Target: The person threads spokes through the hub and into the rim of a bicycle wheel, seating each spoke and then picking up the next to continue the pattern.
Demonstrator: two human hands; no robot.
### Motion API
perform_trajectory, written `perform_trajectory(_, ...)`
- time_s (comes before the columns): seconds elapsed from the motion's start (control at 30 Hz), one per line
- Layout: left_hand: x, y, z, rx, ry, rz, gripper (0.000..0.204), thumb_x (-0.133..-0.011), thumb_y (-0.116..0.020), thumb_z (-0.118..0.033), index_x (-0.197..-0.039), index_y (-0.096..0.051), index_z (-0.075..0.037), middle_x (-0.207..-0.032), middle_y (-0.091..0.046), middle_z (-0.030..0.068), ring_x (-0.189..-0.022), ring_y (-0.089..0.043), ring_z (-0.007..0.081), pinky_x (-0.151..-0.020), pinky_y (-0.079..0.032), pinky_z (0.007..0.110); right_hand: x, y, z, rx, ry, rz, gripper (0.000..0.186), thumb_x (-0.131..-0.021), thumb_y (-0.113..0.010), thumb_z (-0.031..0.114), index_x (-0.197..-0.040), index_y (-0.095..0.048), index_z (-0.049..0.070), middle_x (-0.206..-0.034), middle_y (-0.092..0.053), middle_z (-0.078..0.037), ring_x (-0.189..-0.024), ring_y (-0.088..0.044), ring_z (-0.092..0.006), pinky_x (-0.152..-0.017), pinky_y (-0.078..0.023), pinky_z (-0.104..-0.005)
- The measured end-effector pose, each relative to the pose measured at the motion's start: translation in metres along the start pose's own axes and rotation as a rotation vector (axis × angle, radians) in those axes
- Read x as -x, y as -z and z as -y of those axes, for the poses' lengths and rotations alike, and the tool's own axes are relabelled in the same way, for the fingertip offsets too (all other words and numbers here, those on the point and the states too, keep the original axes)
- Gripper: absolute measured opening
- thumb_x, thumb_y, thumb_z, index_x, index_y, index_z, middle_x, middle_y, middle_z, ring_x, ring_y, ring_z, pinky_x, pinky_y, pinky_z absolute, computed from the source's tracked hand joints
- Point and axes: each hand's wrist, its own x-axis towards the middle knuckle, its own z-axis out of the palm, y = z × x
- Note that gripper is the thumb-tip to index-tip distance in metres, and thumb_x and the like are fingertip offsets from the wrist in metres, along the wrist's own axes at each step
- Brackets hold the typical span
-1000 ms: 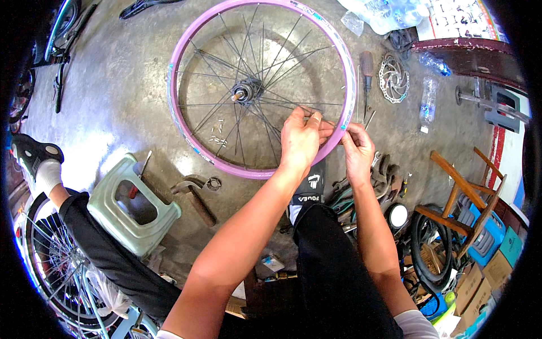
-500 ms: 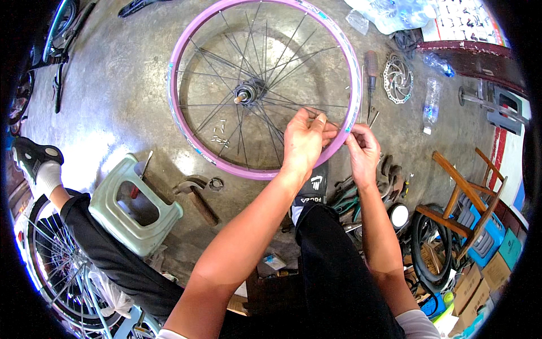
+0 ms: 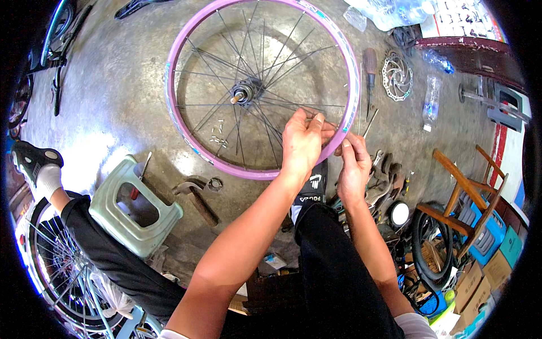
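A bicycle wheel with a pink-purple rim (image 3: 253, 171), dark spokes and a black hub (image 3: 244, 92) is in front of me, a rim section near my shoe. My left hand (image 3: 303, 144) reaches over the rim's lower right, its fingers pinched around a spoke (image 3: 293, 103) near the rim. My right hand (image 3: 354, 166) is at the outer side of that same rim section, thumb and fingers pressed together. Whatever sits between its fingertips is too small to make out. Several small silver spoke nipples (image 3: 219, 140) lie on the floor, seen through the spokes.
Right of the wheel lie a screwdriver (image 3: 370, 73), a brake disc (image 3: 397, 76) and a plastic bottle (image 3: 432, 101). A green stool (image 3: 164, 226) and a hammer (image 3: 201, 206) are at lower left. Tools pile up beside my right forearm, near a wooden chair (image 3: 457, 181).
My right hand has moved slightly left and down along the rim's outer edge and turned. My left hand keeps its hold at the spoke. The wheel appears shifted slightly left.
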Motion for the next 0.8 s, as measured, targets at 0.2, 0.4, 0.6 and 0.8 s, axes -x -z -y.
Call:
perform_trajectory(0.2, 0.0, 0.001, 0.006, -0.071, -0.06, -0.005, 0.013, -0.105, -0.055, -0.008, -0.104, -0.057, 0.004, -0.093, -0.073, 0.0157, -0.079, -0.071, 0.018, -0.071, -0.058, 0.032, 0.015, -0.019, 0.003, -0.115, -0.095, -0.078, 0.034, -0.093, -0.071, -0.002, -0.127, -0.067, 0.0, -0.106, -0.059, 0.001, -0.095, -0.057, -0.0089, -0.084, -0.048, -0.0254)
perform_trajectory(0.4, 0.001, 0.003, 0.002, -0.117, -0.051, 0.033, 0.015, -0.107, -0.054, -0.011, -0.11, -0.054, 0.004, -0.102, -0.073, 0.0196, -0.091, -0.074, 0.024, -0.083, -0.061, 0.035, 0.009, -0.028, 0.011, -0.198, -0.144, -0.151, 0.027, -0.093, -0.069, -0.004, -0.119, -0.067, 0.001, -0.095, -0.064, 0.001, -0.083, -0.056, -0.0082, -0.078, -0.049, -0.0247)
perform_trajectory(0.6, 0.018, 0.01, -0.004, -0.143, -0.145, -0.06, 0.018, -0.105, -0.057, -0.011, -0.115, -0.057, 0.004, -0.102, -0.073, 0.0195, -0.095, -0.073, 0.0246, -0.082, -0.06, 0.034, 0.016, -0.047, 0.024, -0.068, -0.079, -0.145, 0.03, -0.093, -0.069, -0.003, -0.122, -0.062, 0.002, -0.088, -0.059, 0.002, -0.078, -0.053, -0.0066, -0.071, -0.048, -0.0231)
perform_trajectory(0.8, 0.031, 0.023, -0.034, -1.164, -1.084, -0.09, 0.016, -0.087, -0.069, -0.003, -0.103, -0.071, -0.006, -0.108, -0.071, 0.0102, -0.101, -0.067, 0.0323, -0.087, -0.054, 0.041, 0.01, -0.05, 0.032, -0.005, -0.047, -0.182, 0.031, -0.092, -0.07, -0.004, -0.121, -0.062, 0.001, -0.085, -0.058, 0.002, -0.075, -0.052, -0.0061, -0.068, -0.047, -0.0229)
